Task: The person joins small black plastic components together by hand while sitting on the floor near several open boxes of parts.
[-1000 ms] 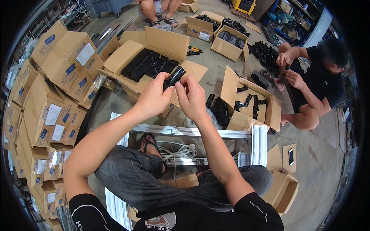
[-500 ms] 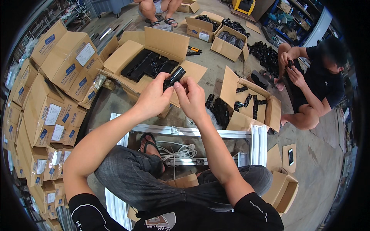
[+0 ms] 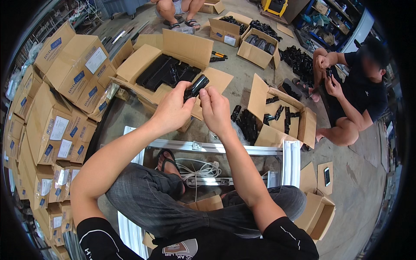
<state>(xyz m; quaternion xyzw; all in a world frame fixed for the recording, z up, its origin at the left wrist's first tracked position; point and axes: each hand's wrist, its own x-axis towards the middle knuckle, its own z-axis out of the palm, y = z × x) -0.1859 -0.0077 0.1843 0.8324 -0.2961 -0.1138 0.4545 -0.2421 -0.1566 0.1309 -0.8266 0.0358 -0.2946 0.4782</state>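
A short black tubular part (image 3: pixel 199 84) sits in my left hand (image 3: pixel 174 106), whose fingers wrap round its lower end. Close beside it is my right hand (image 3: pixel 215 109), with fingers curled and thumb pressed against them at the side of the part. Whatever lies in that pinch is hidden. Beyond my hands stands an open carton (image 3: pixel 188 47) holding rows of black ribbed parts (image 3: pixel 149 76). To the right, another open carton (image 3: pixel 309 128) contains several black tubular pieces (image 3: pixel 287 119), and more black pieces (image 3: pixel 248 125) lie on the floor against it.
A silver metal frame (image 3: pixel 255 150) surrounds my legs, with a white cable coil (image 3: pixel 206 170) inside. Stacked cartons (image 3: pixel 56 130) line the left. A co-worker (image 3: pixel 366 91) sits at right holding a small black part; another person (image 3: pixel 177 11) squats at the back. A phone (image 3: pixel 326 177) lies on cardboard.
My right hand has shifted slightly, its fingers more curled and a little off the part's end. My left hand stays put. The co-worker's hands have moved apart.
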